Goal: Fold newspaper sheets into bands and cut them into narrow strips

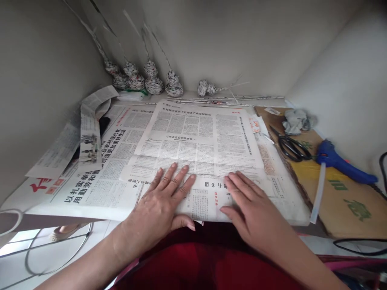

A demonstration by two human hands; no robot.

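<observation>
A newspaper sheet point(187, 133) lies flat in front of me, on top of more newspaper point(111, 193) that covers the table. My left hand point(163, 197) rests palm down near the sheet's lower edge, fingers spread. To the right, my right hand point(244, 197) also lies flat on the paper, its fingers side by side and the thumb apart. Neither hand grips anything. Both forearms reach in from the bottom of the head view.
Several woven paper gourds point(154, 82) stand along the back wall; one gourd point(207, 88) lies sideways near thin paper sticks point(238, 98). Paper strips point(89, 133) lie left. At right, scissors point(292, 147), a blue glue gun point(338, 161) and a crumpled glove point(296, 121) sit on cardboard point(338, 217).
</observation>
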